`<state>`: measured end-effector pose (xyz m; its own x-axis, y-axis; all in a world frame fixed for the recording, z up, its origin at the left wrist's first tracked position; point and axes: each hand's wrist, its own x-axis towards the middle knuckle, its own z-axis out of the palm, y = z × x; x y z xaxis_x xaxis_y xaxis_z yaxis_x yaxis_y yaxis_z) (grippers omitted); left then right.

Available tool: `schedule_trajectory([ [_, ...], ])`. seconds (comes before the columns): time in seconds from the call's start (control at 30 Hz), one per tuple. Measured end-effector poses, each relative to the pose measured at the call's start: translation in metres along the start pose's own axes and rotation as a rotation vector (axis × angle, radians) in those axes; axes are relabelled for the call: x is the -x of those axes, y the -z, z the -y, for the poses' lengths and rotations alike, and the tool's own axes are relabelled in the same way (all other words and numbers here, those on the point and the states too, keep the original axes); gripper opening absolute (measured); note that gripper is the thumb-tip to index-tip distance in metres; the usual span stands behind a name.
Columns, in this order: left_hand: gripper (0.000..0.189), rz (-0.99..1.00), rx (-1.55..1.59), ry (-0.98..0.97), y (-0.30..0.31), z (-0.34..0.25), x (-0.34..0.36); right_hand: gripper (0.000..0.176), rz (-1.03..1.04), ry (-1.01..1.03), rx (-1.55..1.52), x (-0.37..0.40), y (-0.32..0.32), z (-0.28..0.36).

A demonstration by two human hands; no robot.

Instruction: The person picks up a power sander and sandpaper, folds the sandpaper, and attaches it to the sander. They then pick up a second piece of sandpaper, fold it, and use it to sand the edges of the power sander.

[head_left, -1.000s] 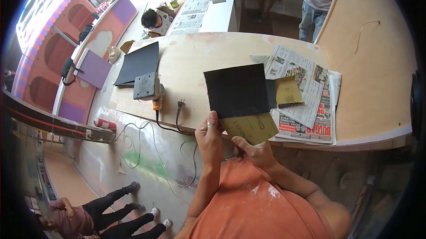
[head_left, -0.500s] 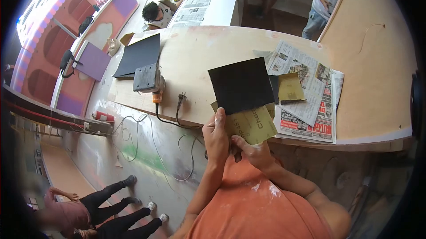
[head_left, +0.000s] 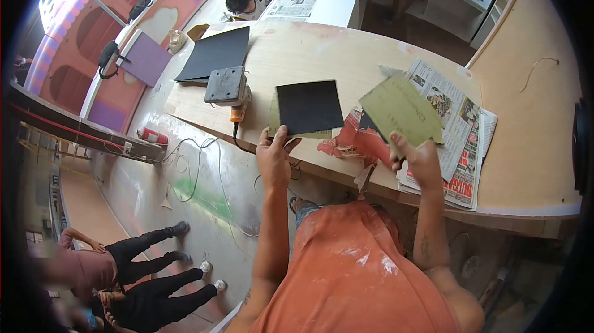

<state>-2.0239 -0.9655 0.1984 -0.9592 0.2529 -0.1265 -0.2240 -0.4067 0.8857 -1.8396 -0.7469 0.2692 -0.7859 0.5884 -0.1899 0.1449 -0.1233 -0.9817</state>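
My left hand (head_left: 275,157) is closed on the lower edge of a black sandpaper piece (head_left: 309,107), held grit side toward me. A yellowish-backed piece shows behind it. Over to the right, my right hand (head_left: 422,163) grips another sandpaper sheet (head_left: 402,109) by its lower edge, with its printed yellow-green back facing me. Between the two hands, a crumpled red piece (head_left: 356,138) with pale patterning lies at the bench's front edge. An orange-and-grey power sander (head_left: 226,89) rests pad up, left of my left hand.
Larger dark sandpaper sheets (head_left: 216,51) lie on the wooden bench (head_left: 297,42) beyond the sander. Newspapers (head_left: 467,147) cover part of its right side. Cords (head_left: 195,172) trail across the floor. Other people are at lower left, by the far table and behind it.
My hands have moved apart: the left went left and up with the black piece, the right went right and up with a yellow-backed sheet. The red crumpled piece now shows between them.
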Motion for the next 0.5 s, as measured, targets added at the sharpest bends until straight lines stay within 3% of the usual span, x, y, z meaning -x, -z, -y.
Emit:
schedule_trajectory([
  [0.03, 0.012, 0.000, 0.000, 0.001, -0.006, -0.001, -0.003, 0.025, 0.000, -0.001, 0.001, -0.008, 0.004, 0.005],
  [0.1, 0.016, 0.108, -0.062, 0.043, -0.020, -0.003, -0.008, 0.025, 0.053, 0.019, 0.294, -0.024, 0.012, 0.012],
  [0.13, 0.028, 0.168, -0.096, 0.057, -0.020, 0.005, -0.015, 0.026, 0.049, 0.030, 0.505, -0.032, 0.021, 0.008],
  [0.17, 0.028, 0.162, -0.092, 0.055, -0.021, 0.012, -0.023, 0.026, 0.055, 0.031, 0.509, -0.036, 0.026, 0.007],
  [0.23, 0.047, 0.197, -0.366, 0.082, -0.023, 0.023, -0.036, 0.021, -0.070, 0.111, 0.475, -0.041, 0.027, 0.012],
  [0.27, 0.062, 0.158, -0.953, -0.249, -0.014, 0.031, -0.040, 0.016, -0.140, 0.098, 0.472, -0.037, 0.026, 0.019],
  [0.3, 0.066, 0.137, -1.070, -0.378, -0.006, 0.038, -0.041, 0.016, -0.129, 0.107, 0.478, -0.040, 0.029, 0.013],
  [0.37, 0.052, 0.059, -1.061, -0.538, -0.010, 0.019, -0.027, 0.016, -0.471, 0.658, 0.685, -0.047, 0.039, -0.008],
  [0.4, 0.052, 0.050, -1.065, -0.535, -0.011, 0.006, -0.020, 0.020, -0.379, 0.585, 0.462, -0.042, 0.038, -0.005],
  [0.43, 0.043, 0.064, -1.002, -0.525, -0.010, -0.009, -0.014, 0.020, -0.368, 0.584, 0.457, -0.043, 0.038, -0.007],
  [0.5, 0.027, 0.023, -0.938, -0.594, 0.009, -0.029, -0.019, 0.021, -0.391, 0.587, 0.002, -0.047, 0.036, -0.010],
])
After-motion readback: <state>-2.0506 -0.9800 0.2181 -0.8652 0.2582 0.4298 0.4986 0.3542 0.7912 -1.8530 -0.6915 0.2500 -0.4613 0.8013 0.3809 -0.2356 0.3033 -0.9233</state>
